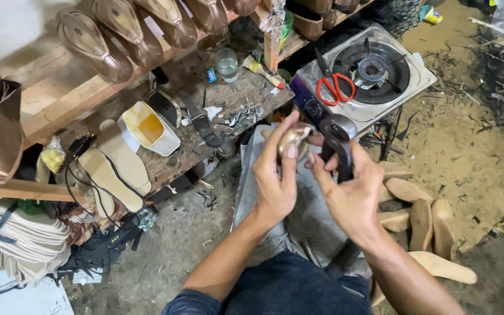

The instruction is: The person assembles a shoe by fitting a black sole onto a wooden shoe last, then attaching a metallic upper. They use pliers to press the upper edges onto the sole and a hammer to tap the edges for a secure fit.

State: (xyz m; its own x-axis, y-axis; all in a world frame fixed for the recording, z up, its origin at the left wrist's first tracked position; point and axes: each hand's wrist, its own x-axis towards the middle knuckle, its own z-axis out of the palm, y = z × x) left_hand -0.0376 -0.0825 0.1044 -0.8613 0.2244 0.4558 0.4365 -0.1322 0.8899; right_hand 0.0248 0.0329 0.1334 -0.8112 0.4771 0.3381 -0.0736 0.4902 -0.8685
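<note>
Both hands are up over my lap, close together. Left hand (275,175) pinches a small bronze-coloured shoe piece (294,139), thumb on the near side, fingers curled behind it, so it's closed on the piece. Right hand (351,195) is wrapped round the handle of a dark tool (338,143), looks like a hammer or lasting pincers, can't tell which; its head sits just beside the piece, touching or nearly. Index finger runs up along the tool.

Step in hand, I'd say: shaping or pressing the shiny upper w/ the tool head while the other hand steadies it. Next move prob. calls for a firm pinch on the left so the piece doesn't twist, and a short controlled press or tap, thumb kept off the tool's path.

Under the hands, a grey cloth (252,186) over my knees. Ahead to the right, a single-burner gas stove (418,76) w/ red-handled scissors (335,86) lying on it. Ahead to the left, a low wooden bench (228,102) w/ a glass (226,64), a white glue tub (147,128), scraps. Pale insoles (121,166) lean at its edge; bronze shoes (129,29) line the shelf above. Wooden lasts (421,224) lie on the dirt floor at my right.
</note>
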